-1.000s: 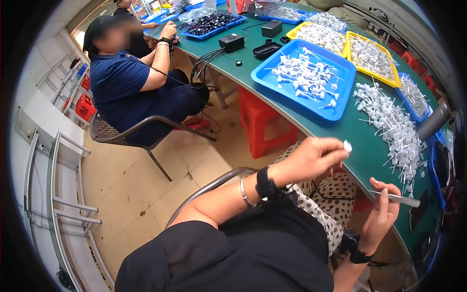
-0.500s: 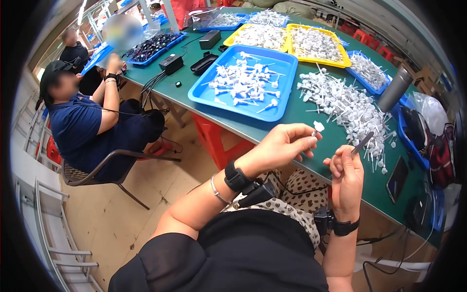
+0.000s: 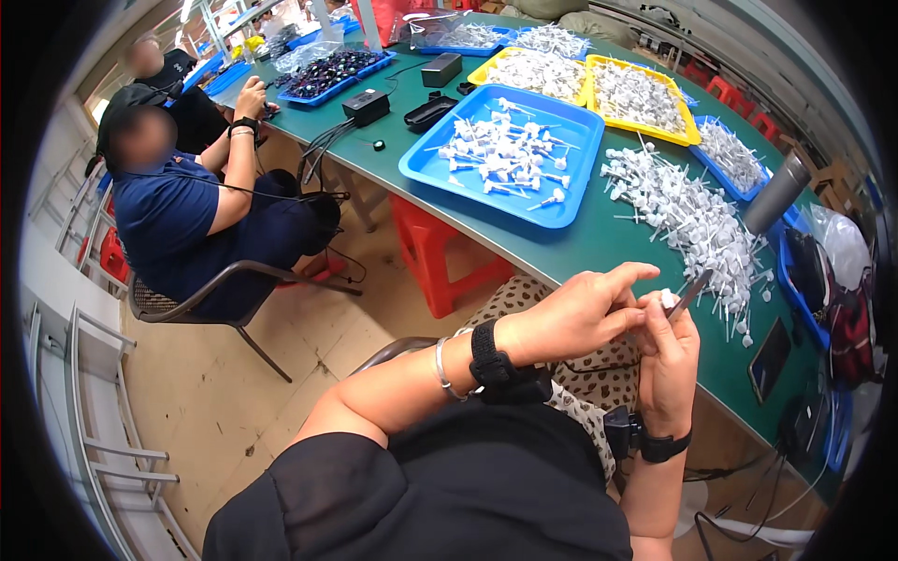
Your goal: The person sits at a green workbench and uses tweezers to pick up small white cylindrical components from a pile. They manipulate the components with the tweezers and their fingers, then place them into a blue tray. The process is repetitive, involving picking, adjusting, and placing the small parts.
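My right hand is closed around a thin, dark grey blade-like tool, its tip pointing up and away. Against it, at my fingertips, shows the head of a small white plastic piece of the kind with a round head and thin stem. My left hand meets the right one here, thumb at the piece and index finger stretched out above. The fingers hide the stem. Just beyond lies a loose heap of white plastic pieces on the green table. A blue tray to the left holds scattered similar pieces.
Yellow trays with more pieces stand behind. A grey bottle and a phone are at the right. Left of the blue tray are black boxes and cables. A seated co-worker is at the left, above a red stool.
My left hand has moved right with the white piece, bringing it from apart to against the tool in my right hand. The view has shifted slightly; the co-worker's hands have moved.
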`<act>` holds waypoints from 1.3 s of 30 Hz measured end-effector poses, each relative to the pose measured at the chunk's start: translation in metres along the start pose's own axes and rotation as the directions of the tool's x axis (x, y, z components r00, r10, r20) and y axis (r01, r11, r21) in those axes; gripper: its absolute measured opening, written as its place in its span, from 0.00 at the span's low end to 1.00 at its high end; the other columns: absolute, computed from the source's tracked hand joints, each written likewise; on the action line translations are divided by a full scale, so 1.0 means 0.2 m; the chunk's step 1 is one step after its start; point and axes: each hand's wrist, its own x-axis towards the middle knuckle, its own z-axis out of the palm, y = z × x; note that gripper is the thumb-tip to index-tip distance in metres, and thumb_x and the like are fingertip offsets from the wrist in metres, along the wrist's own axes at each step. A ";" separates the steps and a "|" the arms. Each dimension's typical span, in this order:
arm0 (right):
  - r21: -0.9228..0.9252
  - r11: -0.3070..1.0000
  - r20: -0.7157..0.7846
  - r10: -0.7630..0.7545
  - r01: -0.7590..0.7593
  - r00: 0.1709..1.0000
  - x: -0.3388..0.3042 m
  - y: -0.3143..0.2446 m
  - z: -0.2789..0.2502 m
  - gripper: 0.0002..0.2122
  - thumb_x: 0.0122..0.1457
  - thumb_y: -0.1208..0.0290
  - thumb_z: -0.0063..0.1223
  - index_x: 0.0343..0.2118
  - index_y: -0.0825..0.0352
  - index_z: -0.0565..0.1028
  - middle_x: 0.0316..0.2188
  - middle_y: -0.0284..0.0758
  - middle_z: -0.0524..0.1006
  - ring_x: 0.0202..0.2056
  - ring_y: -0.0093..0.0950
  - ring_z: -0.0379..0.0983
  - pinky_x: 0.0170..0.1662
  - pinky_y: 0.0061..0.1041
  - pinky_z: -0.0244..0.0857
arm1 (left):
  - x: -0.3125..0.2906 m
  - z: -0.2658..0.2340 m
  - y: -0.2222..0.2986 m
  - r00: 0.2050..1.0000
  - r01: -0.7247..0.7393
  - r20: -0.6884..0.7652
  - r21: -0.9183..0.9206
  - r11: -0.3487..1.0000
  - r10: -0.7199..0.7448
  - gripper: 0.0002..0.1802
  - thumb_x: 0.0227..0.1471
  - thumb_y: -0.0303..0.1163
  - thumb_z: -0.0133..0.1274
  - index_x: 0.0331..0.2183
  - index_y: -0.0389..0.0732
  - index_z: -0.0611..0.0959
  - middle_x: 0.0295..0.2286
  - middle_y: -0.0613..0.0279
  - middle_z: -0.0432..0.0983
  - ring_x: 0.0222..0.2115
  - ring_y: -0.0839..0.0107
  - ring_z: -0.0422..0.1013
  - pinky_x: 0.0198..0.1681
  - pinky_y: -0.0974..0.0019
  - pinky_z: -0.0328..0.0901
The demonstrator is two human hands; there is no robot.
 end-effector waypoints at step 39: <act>0.173 0.985 -0.095 0.038 -0.021 0.995 -0.12 0.07 -0.16 0.11 0.70 0.64 0.45 0.36 0.67 0.70 0.19 0.24 0.61 0.21 0.16 0.57 0.36 0.20 0.64 | 0.79 -0.64 -0.33 0.812 0.361 -0.244 -0.505 0.784 -0.531 0.44 0.61 0.26 0.48 0.67 0.42 0.40 0.40 0.48 0.78 0.34 0.62 0.79 0.32 0.64 0.75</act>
